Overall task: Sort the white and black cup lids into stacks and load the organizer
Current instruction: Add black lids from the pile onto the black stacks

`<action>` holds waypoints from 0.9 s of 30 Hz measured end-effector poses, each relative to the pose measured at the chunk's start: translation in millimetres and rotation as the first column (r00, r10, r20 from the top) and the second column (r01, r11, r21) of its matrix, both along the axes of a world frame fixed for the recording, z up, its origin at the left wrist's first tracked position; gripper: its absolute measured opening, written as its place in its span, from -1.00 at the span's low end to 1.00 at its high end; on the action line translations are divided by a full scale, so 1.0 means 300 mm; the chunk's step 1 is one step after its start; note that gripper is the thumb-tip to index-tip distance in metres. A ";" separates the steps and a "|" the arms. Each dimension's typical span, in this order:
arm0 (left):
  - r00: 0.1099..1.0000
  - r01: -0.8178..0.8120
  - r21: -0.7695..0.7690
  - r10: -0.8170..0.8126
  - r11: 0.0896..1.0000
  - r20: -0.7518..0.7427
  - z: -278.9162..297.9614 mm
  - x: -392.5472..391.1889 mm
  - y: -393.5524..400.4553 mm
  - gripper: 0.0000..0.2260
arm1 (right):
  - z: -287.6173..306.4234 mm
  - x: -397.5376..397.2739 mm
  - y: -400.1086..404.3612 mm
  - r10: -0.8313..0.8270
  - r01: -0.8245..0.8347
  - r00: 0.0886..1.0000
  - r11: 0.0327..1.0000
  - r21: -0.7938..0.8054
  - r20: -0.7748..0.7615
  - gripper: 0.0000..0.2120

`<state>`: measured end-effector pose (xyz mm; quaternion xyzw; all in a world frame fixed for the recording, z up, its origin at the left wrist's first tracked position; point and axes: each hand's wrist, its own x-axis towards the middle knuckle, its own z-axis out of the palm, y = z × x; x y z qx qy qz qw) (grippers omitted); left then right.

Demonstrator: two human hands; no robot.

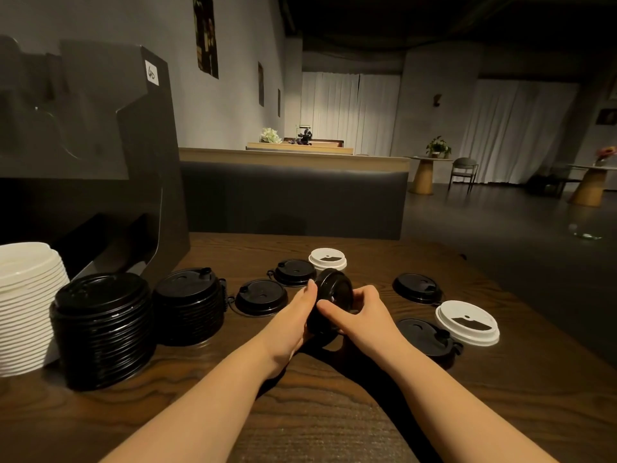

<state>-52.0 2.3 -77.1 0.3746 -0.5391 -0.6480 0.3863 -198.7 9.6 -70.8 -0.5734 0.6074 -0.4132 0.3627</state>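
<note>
Dark wood-grain table (pixel 334 412), matte. Black angular organizer (pixel 100 145) back-left, flat panels with cut-out slots, small white label on its top edge.

Three stacks in front of it:
- white lid stack (pixel 28 305), ribbed edges, far left
- tall black lid stack (pixel 101 329), glossy, just beside the white one
- shorter black lid stack (pixel 188 305), next to it on the right

Loose lids lying flat, all round plastic: four black, two white with dark sip openings: white lid (pixel 467 322) on the right, small white lid (pixel 327 259) further back.

Both hands grasp a small held stack of black lids (pixel 332 300), tilted on edge above table centre. Left hand (pixel 293 319) cups its left side, right hand (pixel 360 315) wraps the right, thumb on the rim.
</note>
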 end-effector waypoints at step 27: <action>0.826 -0.560 -0.070 0.563 0.826 0.041 0.044 0.006 -0.024 -0.73 | -0.005 0.013 0.006 0.037 -0.169 0.859 0.962 -0.214 -0.511 -0.57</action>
